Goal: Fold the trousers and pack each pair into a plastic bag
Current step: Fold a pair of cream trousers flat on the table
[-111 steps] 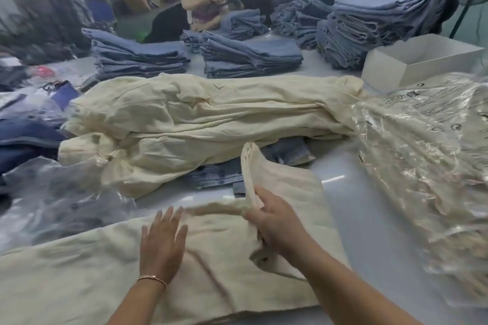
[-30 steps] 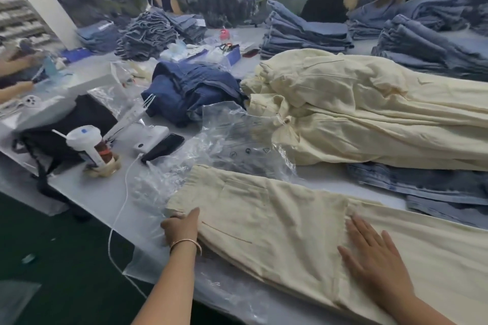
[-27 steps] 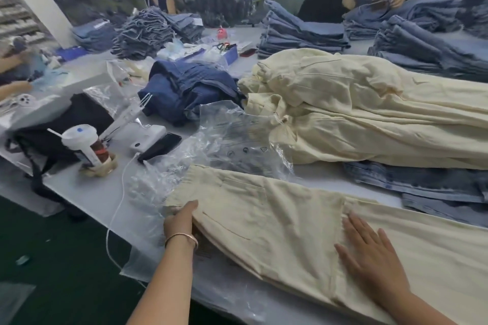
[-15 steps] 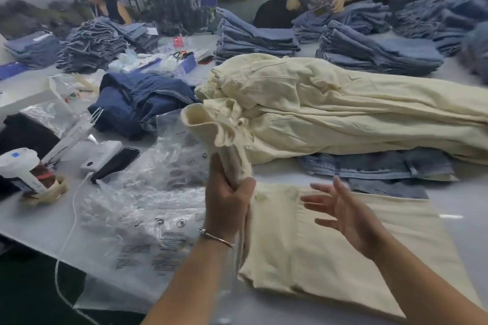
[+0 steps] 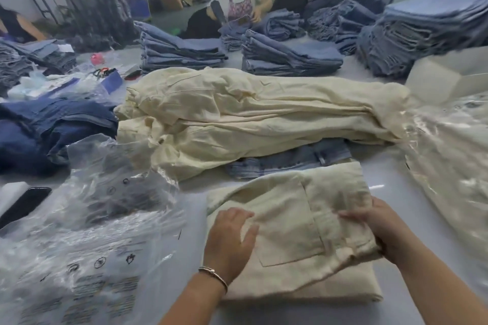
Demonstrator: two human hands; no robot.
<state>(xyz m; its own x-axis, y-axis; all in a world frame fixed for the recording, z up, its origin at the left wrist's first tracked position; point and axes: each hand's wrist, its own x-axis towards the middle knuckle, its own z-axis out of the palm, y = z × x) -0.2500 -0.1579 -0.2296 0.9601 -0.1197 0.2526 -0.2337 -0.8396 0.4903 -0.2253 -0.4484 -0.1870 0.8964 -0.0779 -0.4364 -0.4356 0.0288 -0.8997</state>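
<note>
A pair of cream trousers (image 5: pixel 287 221) lies folded into a compact rectangle on the table in front of me, back pocket up. My left hand (image 5: pixel 229 241) presses on its left part, fingers bent, thumb spread. My right hand (image 5: pixel 380 227) grips the folded right edge at the waistband, fingers curled over the cloth. Clear plastic bags (image 5: pixel 87 245) with printed warning marks lie crumpled to the left. Behind the folded pair, a heap of unfolded cream trousers (image 5: pixel 250 116) stretches across the table.
Bagged cream trousers (image 5: pixel 454 166) are piled at the right. Dark blue jeans (image 5: pixel 42 132) lie at the left, a black phone (image 5: pixel 23 206) at the left edge, a white box (image 5: pixel 449 76) at the back right. Stacks of folded jeans (image 5: pixel 287 58) and two people stand behind.
My left hand has laid the raised waist end down over the trousers, completing a fold. My right hand has dropped from the air onto the right edge and taken hold.
</note>
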